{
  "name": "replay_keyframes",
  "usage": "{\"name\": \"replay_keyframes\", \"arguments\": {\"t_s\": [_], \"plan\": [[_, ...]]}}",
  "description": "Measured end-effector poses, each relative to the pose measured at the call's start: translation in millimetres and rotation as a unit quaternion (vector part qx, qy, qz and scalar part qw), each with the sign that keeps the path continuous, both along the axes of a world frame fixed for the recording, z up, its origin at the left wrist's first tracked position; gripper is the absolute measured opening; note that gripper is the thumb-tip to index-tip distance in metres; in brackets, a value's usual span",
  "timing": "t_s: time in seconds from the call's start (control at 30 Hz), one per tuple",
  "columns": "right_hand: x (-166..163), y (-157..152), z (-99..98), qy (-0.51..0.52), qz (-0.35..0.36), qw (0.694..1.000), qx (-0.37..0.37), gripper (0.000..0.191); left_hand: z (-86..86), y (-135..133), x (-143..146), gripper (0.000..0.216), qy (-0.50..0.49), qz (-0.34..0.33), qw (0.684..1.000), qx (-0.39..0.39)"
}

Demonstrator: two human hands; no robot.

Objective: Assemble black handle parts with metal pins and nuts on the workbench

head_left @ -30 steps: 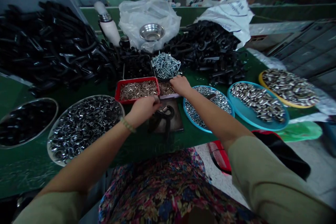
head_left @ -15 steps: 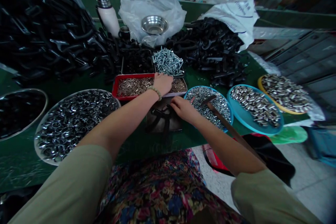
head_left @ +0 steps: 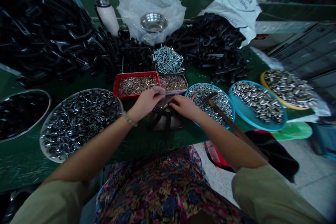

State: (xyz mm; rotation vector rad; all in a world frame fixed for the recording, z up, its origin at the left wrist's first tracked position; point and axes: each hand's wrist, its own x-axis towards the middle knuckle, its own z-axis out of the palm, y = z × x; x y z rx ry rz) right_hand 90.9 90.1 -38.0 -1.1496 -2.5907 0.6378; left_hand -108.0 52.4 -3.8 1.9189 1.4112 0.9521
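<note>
A dark forked part (head_left: 165,120) lies on a flat metal plate (head_left: 179,122) in front of me. A small silver cylinder (head_left: 165,105) sits at its upper end. My left hand (head_left: 147,103) is just above and left of that end, thumb and fingers pinched together; whatever is between them is too small to make out. My right hand (head_left: 185,106) is closed at the cylinder's right side, fingertips at the part's end, and what they grip is hidden. Close behind the hands are a red tray (head_left: 123,96) of thin metal pins and a tray of tiny brassy pieces (head_left: 173,83).
A hammer (head_left: 223,113) rests across a blue basin of small silver pieces (head_left: 194,89). Another blue basin (head_left: 245,117) and a yellow basin (head_left: 291,105) hold metal cylinders. Metal rings fill a large bowl (head_left: 43,140) at left. Black parts (head_left: 215,49) are heaped behind, near silver screws (head_left: 168,59).
My left hand has drawn back from over the small-parts trays, down and left toward the dark forked part. My right hand has stayed at the part. The view has shifted slightly.
</note>
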Motion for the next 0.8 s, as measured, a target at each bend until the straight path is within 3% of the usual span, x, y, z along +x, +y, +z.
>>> {"name": "replay_keyframes", "arguments": {"t_s": [0.1, 0.23, 0.53, 0.8], "plan": [[-3, -1, -0.9, -0.009, 0.005, 1.0, 0.003, 0.013, -23.4, -41, 0, 0.017, 0.047, 0.016, 0.999, 0.008], [-5, -2, 0.6, -0.02, 0.001, 1.0, 0.007, 0.013, -44.1, -54, 6, 0.021, 0.155, 0.027, 0.986, 0.059], [-4, -5, 1.0, -0.021, -0.009, 1.0, 0.021, 0.011, -25.4, -54, 15, 0.028, 0.383, 0.007, 0.923, 0.033], [-3, -5, -0.9, -0.018, -0.014, 1.0, 0.012, 0.012, -24.4, -59, 18, 0.026, 0.417, -0.017, 0.908, 0.038]]}}
